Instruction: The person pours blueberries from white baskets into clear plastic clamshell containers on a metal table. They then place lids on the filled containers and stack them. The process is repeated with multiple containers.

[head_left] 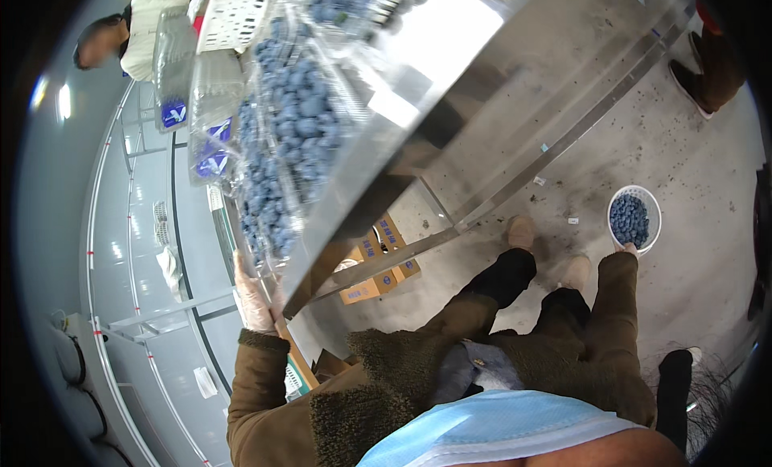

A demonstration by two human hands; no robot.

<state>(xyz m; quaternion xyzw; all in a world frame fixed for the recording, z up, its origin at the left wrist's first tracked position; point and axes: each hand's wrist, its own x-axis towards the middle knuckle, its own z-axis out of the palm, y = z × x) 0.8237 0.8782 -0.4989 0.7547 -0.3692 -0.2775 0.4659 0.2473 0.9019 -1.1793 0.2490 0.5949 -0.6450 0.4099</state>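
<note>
My left hand (256, 302), in a thin translucent glove, is at the near left corner of the steel table (366, 198). Its fingers stretch along the near end of a clear plastic punnet (277, 262) filled with blueberries (301, 117), apparently touching it. Low at my right side, my right hand (628, 247) grips the near rim of a round white basket (659, 218). Loose blueberries (629, 218) partly fill that basket. Most of the right fingers are hidden by the rim.
Empty clear punnets (215, 89) with blue labels stand at the table's far left, beside a white perforated basket (233, 17). A person (149, 33) is beyond them. Cardboard boxes (374, 282) sit under the table. Another person's boots (708, 77) show far right.
</note>
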